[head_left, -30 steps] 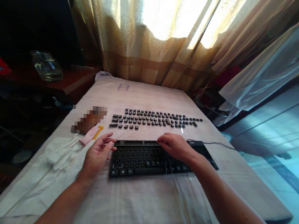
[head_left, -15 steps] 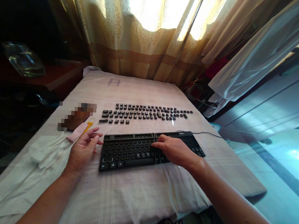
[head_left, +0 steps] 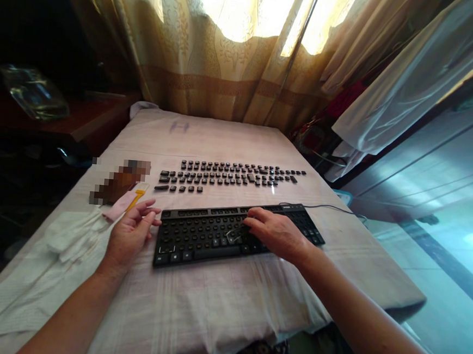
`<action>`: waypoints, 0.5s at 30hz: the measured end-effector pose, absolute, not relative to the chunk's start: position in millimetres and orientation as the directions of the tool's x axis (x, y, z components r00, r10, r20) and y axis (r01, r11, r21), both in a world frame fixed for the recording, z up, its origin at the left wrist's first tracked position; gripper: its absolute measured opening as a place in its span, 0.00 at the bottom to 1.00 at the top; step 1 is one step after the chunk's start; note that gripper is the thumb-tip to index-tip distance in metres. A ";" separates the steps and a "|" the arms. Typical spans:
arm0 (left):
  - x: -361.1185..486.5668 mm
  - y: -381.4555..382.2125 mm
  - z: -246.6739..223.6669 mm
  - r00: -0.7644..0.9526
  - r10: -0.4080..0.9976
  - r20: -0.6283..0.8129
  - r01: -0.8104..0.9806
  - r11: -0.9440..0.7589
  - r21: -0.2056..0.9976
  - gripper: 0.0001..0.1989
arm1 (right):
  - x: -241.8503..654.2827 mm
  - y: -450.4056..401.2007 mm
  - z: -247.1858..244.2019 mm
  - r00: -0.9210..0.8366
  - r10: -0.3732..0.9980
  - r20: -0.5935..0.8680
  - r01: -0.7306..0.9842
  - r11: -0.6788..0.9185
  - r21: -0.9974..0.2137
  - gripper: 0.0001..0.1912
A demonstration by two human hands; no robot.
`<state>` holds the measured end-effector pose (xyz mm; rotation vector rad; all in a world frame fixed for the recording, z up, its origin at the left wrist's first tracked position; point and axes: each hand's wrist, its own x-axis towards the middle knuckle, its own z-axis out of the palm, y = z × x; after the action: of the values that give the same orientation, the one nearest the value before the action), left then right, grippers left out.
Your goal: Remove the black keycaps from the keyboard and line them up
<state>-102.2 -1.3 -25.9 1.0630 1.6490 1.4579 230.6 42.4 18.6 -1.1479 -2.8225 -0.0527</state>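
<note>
A black keyboard (head_left: 195, 234) lies on the cloth-covered surface, most of its key positions stripped of caps, with a few keys left along the bottom row. My right hand (head_left: 277, 232) is over its middle, fingers pinched on a thin wire keycap puller (head_left: 234, 238) whose loops reach down among the lower keys. My left hand (head_left: 134, 231) is at the keyboard's left end, fingers loosely apart and holding nothing; its fingertips are close to the edge or touching it. Behind the keyboard, loose black keycaps (head_left: 251, 177) are laid out in rows.
White cloth (head_left: 71, 246) and a pink piece with a yellow strip (head_left: 135, 200) lie left, near a blurred-out brown item (head_left: 121, 184). The keyboard's cable (head_left: 332, 207) runs right. A glass jar (head_left: 34, 93) stands on a dark wooden desk; curtains (head_left: 227, 83) hang behind.
The puller's wires stood upright above the keyboard's middle before; now they lie lower and further left, by the lower keys. My right hand tilted slightly; my left hand barely moved.
</note>
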 end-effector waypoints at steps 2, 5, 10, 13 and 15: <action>-102.4 -1.4 -26.2 -0.435 0.900 0.026 0.142 0.040 0.989 0.27 | 229.6 42.1 16.5 -0.650 0.716 0.255 0.688 0.697 -0.202 0.11; -103.1 -1.2 -27.1 -0.446 0.895 0.034 0.151 0.038 0.988 0.27 | 219.7 42.6 16.2 -0.417 0.819 0.394 0.485 0.567 -0.666 0.09; -102.6 -0.9 -28.2 -0.458 0.889 0.027 0.161 0.053 0.985 0.28 | 194.7 49.9 9.9 -0.195 0.968 0.161 -0.221 0.117 -0.968 0.14; -101.5 -1.7 -27.3 -0.476 0.879 0.010 0.151 0.070 0.986 0.28 | 187.3 53.0 0.0 -0.222 0.974 0.046 -0.360 -0.038 -0.932 0.20; -100.4 -2.3 -26.1 -0.490 0.872 0.003 0.148 0.080 0.986 0.28 | 186.3 52.3 -5.7 -0.252 0.968 0.001 -0.371 -0.096 -0.923 0.21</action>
<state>-100.4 -2.3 -26.1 1.0137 1.7282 1.4616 186.3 52.3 -5.7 -0.8172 -1.0587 1.5857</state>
